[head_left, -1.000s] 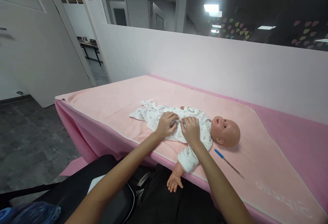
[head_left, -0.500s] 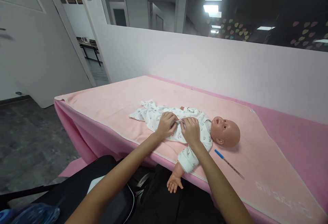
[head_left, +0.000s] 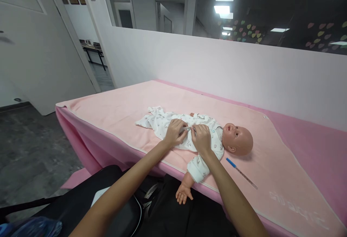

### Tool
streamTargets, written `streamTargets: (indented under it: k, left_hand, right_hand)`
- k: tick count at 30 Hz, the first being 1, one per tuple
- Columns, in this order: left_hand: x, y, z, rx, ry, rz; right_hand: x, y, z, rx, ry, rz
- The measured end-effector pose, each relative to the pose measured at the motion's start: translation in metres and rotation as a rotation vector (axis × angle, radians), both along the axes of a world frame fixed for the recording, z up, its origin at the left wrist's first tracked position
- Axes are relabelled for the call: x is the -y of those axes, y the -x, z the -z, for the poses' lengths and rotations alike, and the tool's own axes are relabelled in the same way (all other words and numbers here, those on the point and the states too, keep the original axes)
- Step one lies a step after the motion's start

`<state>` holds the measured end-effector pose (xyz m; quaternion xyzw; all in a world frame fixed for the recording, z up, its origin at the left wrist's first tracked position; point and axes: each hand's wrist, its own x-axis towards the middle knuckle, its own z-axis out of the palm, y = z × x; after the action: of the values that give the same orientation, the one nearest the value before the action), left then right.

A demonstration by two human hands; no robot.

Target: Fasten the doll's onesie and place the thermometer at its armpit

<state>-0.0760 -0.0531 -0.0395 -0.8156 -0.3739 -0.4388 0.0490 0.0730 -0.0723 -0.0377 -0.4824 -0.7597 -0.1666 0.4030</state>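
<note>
A baby doll [head_left: 238,139] lies on its back across the table, its head to the right, dressed in a white patterned romper [head_left: 159,123]. My left hand [head_left: 175,132] pinches the romper's front edge at the belly. Close beside it, my right hand [head_left: 201,137] pinches the same opening nearer the chest. Between my fingertips a small strip of the edge shows, with what looks like a snap on it. One doll arm [head_left: 185,188] hangs over the table's near edge, its cuff folded back. The fingertips themselves are partly hidden.
A thermometer with a blue cap [head_left: 241,173] lies right of the doll on the pink towel [head_left: 114,103]. Below the table edge stands a black chair [head_left: 114,193], with a plastic bottle [head_left: 35,227] at lower left. A white wall [head_left: 217,67] rises behind the table.
Both hands stay at the romper's front, with only slight finger movement at the edge. The whole view has shifted very slightly.
</note>
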Motion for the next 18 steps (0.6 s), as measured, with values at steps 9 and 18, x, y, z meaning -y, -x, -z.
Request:
streamTargets:
  k: [9,18]
  left_hand:
    - [0.0002,-0.0003,0.0001,0.006,-0.066,0.026]
    - [-0.0005,0.0007,0.0008,0.074,-0.039,-0.040]
  right_hand:
    - [-0.0010,0.0001,0.0009,-0.001,-0.019,-0.004]
    - [0.0023,0.0007,-0.0005,-0.059,-0.042,0.013]
